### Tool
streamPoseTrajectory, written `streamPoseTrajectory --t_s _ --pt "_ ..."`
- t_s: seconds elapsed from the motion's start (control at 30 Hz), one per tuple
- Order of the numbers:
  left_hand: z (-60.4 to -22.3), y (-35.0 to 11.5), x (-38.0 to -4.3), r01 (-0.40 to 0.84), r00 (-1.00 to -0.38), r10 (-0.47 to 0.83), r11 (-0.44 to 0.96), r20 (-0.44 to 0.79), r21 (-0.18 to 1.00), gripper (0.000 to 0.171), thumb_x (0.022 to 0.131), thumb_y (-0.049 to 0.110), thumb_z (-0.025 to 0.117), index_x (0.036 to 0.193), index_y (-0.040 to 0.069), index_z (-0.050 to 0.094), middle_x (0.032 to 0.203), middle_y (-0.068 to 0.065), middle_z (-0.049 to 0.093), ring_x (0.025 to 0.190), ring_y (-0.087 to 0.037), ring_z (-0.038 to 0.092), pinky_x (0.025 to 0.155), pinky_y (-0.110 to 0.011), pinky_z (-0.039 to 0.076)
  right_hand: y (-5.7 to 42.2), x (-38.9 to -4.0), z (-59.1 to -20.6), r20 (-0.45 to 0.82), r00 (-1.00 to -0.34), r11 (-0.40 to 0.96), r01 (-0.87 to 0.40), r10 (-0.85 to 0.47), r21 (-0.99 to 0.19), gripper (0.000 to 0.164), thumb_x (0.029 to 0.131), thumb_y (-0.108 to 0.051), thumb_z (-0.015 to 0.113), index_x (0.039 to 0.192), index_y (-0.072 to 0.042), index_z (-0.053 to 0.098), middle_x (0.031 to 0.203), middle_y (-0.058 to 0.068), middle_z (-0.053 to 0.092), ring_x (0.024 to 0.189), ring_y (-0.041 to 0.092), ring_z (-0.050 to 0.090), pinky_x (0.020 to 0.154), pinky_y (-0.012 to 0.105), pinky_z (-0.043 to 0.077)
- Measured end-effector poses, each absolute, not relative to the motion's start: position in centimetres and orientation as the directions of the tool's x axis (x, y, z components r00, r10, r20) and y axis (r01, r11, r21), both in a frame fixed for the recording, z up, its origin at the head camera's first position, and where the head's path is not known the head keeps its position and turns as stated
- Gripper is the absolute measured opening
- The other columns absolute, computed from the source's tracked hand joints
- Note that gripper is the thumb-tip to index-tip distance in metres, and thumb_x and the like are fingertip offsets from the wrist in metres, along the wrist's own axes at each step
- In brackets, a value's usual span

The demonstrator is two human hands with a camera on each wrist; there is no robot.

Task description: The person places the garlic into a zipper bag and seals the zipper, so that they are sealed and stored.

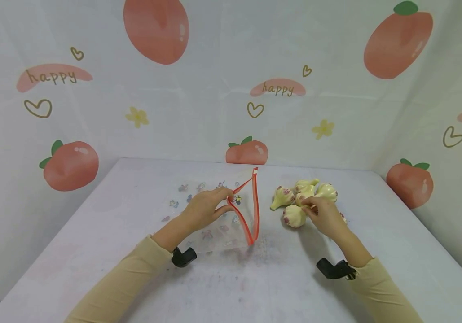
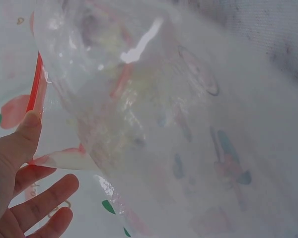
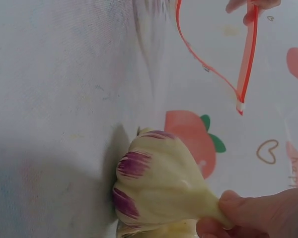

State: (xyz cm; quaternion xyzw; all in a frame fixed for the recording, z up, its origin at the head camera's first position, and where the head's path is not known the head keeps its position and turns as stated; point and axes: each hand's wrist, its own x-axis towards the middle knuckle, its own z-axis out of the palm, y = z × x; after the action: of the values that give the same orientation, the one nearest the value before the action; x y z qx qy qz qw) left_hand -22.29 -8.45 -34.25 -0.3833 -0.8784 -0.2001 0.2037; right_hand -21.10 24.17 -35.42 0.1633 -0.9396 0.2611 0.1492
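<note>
A clear zip bag (image 1: 210, 229) with a red zip edge and small printed figures lies on the table. My left hand (image 1: 208, 206) pinches one side of its red rim between thumb and index finger, and the mouth gapes toward the right. In the left wrist view the clear plastic (image 2: 188, 148) fills most of the picture, the other fingers spread loosely. My right hand (image 1: 327, 217) pinches a garlic bulb (image 3: 154, 181) by its stem. This bulb is cream with purple streaks. Beside it lie several more garlic bulbs (image 1: 282, 196) in a cluster.
The white table (image 1: 231, 287) reaches back to a wall cloth (image 1: 198, 103) printed with red fruit, hearts and flowers. Black wrist cameras (image 1: 184, 257) sit at both cuffs. The garlic cluster stands just right of the bag's mouth.
</note>
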Motion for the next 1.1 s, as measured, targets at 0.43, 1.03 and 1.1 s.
streamPoseTrajectory --t_s 0.43,1.03,1.1 --pt "-34.1 -8.3 -22.2 0.741 -0.644 0.587 0.637 0.491 0.212 0.023 0.083 0.022 0.069 0.099 0.012 0.057 0.097 -0.002 0.068 0.074 -0.018 0.063 0.070 -0.028 0.053 24.2 -21.3 -34.6 0.367 -0.910 0.771 -0.370 -0.191 -0.518 0.016 0.086 0.003 0.060 0.100 0.008 0.065 0.090 0.023 0.068 0.075 0.029 0.069 0.063 0.024 0.053" --pt "-34.1 -8.3 -22.3 0.756 -0.622 0.593 0.625 0.511 0.196 0.023 0.083 0.021 0.069 0.099 0.011 0.057 0.099 -0.002 0.068 0.071 -0.018 0.062 0.068 -0.027 0.052 23.3 -21.1 -33.9 0.452 -0.881 0.743 -0.394 -0.137 -0.542 0.016 0.088 -0.004 0.062 0.101 0.005 0.065 0.092 0.021 0.069 0.078 0.031 0.069 0.063 0.013 0.049" --pt "-34.1 -8.3 -22.3 0.756 -0.622 0.593 0.625 0.512 0.195 0.023 0.083 0.022 0.069 0.099 0.011 0.057 0.100 -0.002 0.068 0.072 -0.018 0.062 0.069 -0.027 0.052 23.2 -21.1 -33.9 0.459 -0.879 0.733 -0.398 -0.132 -0.552 0.016 0.088 -0.004 0.062 0.101 0.005 0.065 0.093 0.021 0.069 0.080 0.031 0.069 0.064 0.011 0.048"
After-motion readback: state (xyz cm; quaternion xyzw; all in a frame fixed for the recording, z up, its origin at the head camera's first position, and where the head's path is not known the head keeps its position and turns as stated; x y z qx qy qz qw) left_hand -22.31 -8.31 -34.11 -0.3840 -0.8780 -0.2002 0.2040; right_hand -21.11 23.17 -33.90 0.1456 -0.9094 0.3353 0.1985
